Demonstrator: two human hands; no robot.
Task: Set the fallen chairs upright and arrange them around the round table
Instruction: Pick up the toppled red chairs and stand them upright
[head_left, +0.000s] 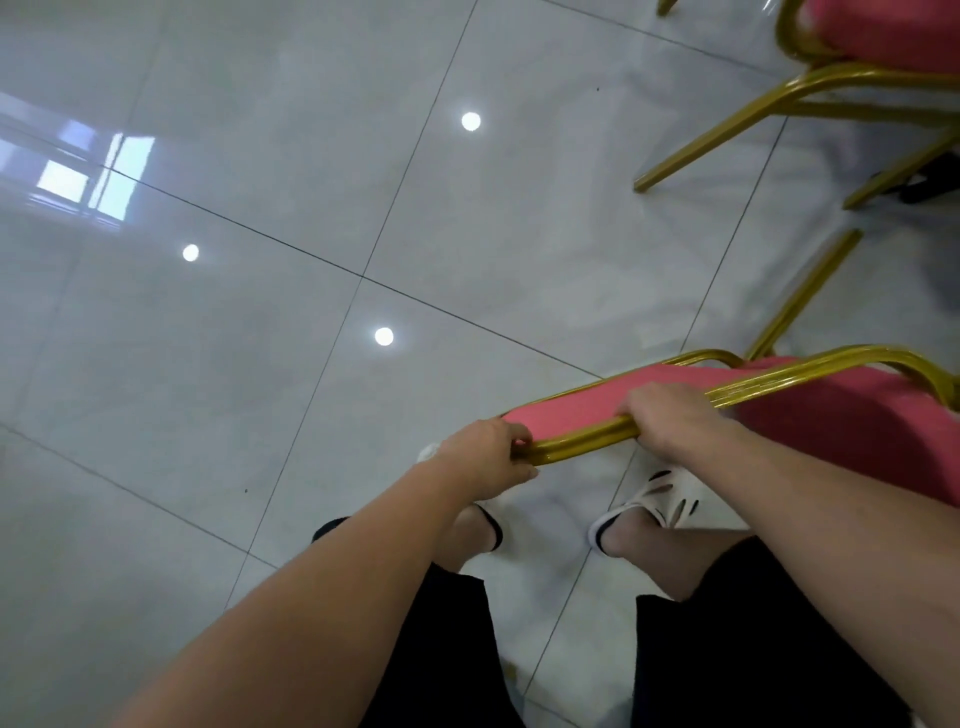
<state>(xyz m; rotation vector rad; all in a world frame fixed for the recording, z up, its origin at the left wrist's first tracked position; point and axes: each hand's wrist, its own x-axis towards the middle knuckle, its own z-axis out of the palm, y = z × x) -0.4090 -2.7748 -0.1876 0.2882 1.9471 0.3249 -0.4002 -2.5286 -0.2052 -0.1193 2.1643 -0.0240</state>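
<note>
The chair (831, 431) should be lifted evenly by both ends of its top rail (582, 444) and kept clear of the second chair (810, 88) at upper right. The rail is gripped by the left hand (485, 457) and the right hand (670, 421), fingers (521, 442) wrapped round it, just ahead of the feet (660, 499) over the tiled floor (260, 364). Pink padding is framed in gold tubing.
</note>
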